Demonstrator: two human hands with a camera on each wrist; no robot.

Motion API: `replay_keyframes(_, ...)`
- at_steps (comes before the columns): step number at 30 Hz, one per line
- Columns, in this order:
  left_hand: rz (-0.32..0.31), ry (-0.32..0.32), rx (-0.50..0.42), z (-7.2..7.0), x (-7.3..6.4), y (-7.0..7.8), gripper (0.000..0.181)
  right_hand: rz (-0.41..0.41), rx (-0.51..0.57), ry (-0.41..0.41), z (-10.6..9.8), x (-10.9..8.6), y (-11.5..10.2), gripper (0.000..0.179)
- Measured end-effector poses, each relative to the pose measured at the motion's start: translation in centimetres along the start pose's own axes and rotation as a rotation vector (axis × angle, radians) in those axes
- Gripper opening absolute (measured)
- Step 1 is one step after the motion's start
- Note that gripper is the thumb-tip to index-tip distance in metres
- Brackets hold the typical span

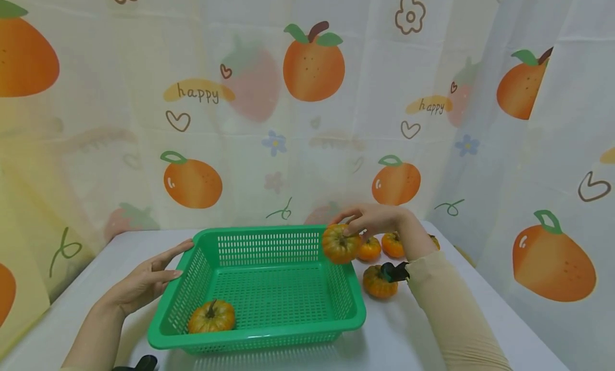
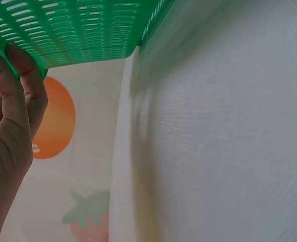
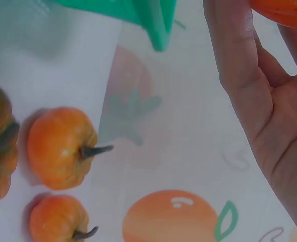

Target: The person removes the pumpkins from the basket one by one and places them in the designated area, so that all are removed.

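A green plastic basket [image 1: 288, 296] with slotted walls stands on the table. My left hand [image 1: 144, 280] holds its left rim between thumb and fingers; the left wrist view shows these fingers [image 2: 24, 75] at the slotted wall. Inside the basket, at its near left corner, sits a small orange-green pumpkin [image 1: 212, 316] with its stem up. My right hand [image 1: 375, 219] grips another small pumpkin [image 1: 340, 244] above the basket's right rim toward the back. Only this pumpkin's lower edge [image 3: 289, 12] shows in the right wrist view.
Several more small pumpkins stand right of the basket, among them a greener one [image 1: 379, 283] near the right sleeve and an orange one [image 3: 62, 148] close to the curtain. The printed curtain [image 1: 307, 147] hangs behind the white table [image 1: 408, 328]. The right forearm partly covers the pumpkins.
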State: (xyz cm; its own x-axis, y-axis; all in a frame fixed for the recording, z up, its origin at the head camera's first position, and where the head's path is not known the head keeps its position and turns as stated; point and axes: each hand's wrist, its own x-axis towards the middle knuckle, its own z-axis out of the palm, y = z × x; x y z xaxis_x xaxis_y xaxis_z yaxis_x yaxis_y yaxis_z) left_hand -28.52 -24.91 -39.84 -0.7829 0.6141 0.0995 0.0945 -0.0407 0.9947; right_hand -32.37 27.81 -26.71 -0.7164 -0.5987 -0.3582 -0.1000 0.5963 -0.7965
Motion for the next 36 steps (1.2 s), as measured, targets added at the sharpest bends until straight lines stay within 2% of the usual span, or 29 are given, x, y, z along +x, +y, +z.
replay_keyframes(9,-0.019,0.019,0.032,0.1,0.0,0.0,0.064,0.015,0.032,0.072,-1.2,-1.2,2.7,0.042)
replay_keyframes(18,-0.013,0.022,0.016,0.1,0.0,0.0,0.064,0.027,0.07,0.154,-2.0,-2.8,5.3,0.043)
replay_keyframes(26,-0.039,0.033,0.046,0.0,-0.1,-0.2,0.065,-0.027,0.13,0.18,-2.2,-4.4,7.9,0.042)
replay_keyframes(36,-0.036,0.029,0.029,0.0,0.0,-0.3,0.065,-0.012,0.199,0.226,-2.3,-6.2,10.9,0.042)
